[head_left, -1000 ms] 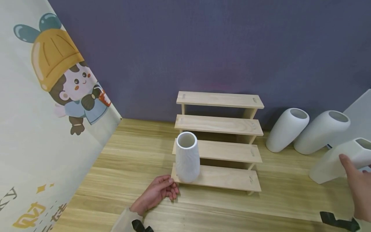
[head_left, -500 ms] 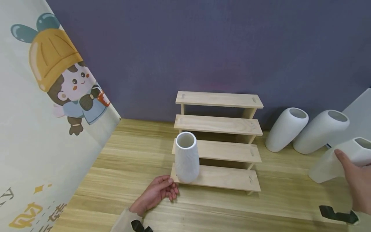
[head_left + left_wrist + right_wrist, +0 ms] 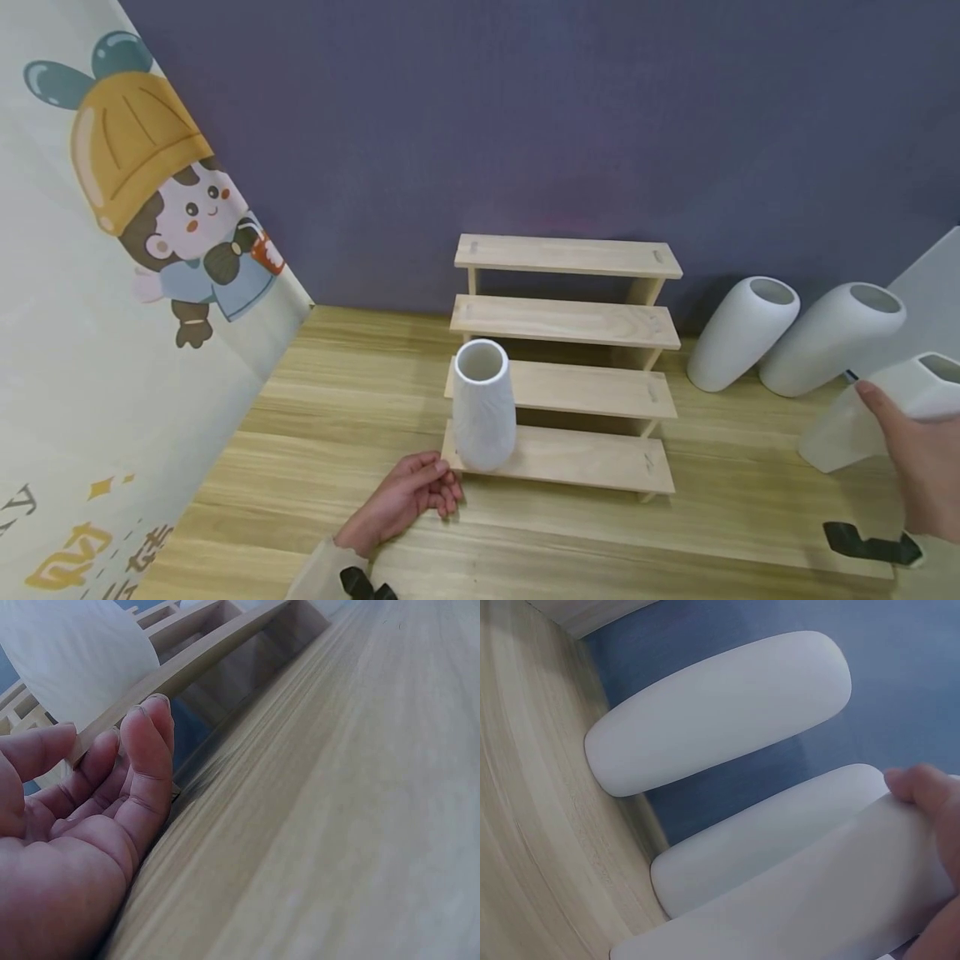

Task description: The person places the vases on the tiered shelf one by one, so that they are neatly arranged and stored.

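Observation:
A four-step wooden display stand point(image 3: 562, 321) stands in the middle of the head view. On the left end of its lowest step, a white textured vase point(image 3: 484, 417) sits upright. My left hand point(image 3: 408, 500) pinches the left corner of that step; in the left wrist view the thumb lies on the board's edge with fingers point(image 3: 146, 750) below it. At the far right, my right hand point(image 3: 926, 475) grips a white angular vase point(image 3: 855, 421) near its upper part, thumb on the near side. The hand's other fingers are mostly hidden. The vase's base appears to meet the table.
Two smooth white rounded vases, a left one point(image 3: 742, 337) and a right one point(image 3: 832, 342), stand behind the held vase, by the dark blue wall point(image 3: 562, 117). A cartoon-printed white panel point(image 3: 225, 375) borders the wooden table point(image 3: 337, 400) on the left.
My right hand has shifted slightly left and its thumb reaches a little further across the angular vase. The left hand, stand and other vases stay put.

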Tool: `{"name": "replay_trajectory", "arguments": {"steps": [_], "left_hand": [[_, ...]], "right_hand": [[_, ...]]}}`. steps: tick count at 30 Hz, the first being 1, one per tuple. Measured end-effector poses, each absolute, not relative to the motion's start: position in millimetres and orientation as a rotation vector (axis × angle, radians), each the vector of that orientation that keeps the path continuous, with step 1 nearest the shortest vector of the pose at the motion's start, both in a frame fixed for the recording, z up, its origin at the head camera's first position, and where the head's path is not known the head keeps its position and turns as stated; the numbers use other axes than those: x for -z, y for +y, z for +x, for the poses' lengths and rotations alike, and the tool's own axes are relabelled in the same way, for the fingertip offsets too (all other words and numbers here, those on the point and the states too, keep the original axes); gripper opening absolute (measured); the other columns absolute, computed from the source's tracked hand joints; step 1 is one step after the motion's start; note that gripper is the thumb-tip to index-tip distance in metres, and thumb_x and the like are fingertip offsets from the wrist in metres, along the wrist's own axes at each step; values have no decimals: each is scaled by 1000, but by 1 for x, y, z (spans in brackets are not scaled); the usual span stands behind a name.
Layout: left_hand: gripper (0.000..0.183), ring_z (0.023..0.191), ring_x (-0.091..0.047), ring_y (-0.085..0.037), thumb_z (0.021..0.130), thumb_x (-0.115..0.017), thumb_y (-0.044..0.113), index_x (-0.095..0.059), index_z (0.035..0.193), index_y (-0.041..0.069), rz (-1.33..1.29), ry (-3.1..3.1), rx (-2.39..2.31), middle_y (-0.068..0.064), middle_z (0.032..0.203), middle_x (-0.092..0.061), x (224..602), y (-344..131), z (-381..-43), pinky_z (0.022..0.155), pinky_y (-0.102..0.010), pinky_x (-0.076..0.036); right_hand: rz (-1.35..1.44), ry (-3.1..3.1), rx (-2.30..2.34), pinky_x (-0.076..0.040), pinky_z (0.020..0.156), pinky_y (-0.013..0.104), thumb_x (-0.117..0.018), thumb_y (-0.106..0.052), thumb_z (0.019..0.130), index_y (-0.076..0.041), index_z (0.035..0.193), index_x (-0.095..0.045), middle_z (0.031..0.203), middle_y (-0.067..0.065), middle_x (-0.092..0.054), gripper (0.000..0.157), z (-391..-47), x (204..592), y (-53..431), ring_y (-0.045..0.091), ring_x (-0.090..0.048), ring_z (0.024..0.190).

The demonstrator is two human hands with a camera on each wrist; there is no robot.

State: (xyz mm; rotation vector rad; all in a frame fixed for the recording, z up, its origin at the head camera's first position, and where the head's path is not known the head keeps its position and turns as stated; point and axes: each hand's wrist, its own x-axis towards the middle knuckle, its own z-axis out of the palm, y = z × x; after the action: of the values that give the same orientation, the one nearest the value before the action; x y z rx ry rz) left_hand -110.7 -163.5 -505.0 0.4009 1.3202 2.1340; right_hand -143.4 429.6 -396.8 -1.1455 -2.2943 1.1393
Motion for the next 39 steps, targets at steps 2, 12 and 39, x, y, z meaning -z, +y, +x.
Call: {"name": "replay_trajectory", "arguments": {"steps": [2,12,39], "left_hand": [[23,80,-70,-6,109,-37,14,-58,101,8,405,1319,-2134,1,94,-73,505,-163,-111,69,-18,-58],[26,79,-71,-6,109,-35,12,-59,100,10,412,1317,-2144,2,93,-73,505,-163,-114,68,-18,-58],[23,77,-70,-6,108,-38,13,-58,99,10,424,1309,-2146,2,92,-72,506,-162,-111,68,-18,-57]], "right_hand": [[-1148,-2270,-1149,-28,123,37,-58,-52,91,-33,158,-4,163,9,-22,88,-144,397,429,14,-33,136],[-1131,-2254,-1157,-25,127,43,-57,-52,92,-34,158,-2,166,12,-17,88,-143,397,426,21,-28,146],[-1212,-2226,-1171,-26,126,54,-46,-63,94,-26,160,1,167,19,-14,89,-137,401,424,36,-21,155]]}}
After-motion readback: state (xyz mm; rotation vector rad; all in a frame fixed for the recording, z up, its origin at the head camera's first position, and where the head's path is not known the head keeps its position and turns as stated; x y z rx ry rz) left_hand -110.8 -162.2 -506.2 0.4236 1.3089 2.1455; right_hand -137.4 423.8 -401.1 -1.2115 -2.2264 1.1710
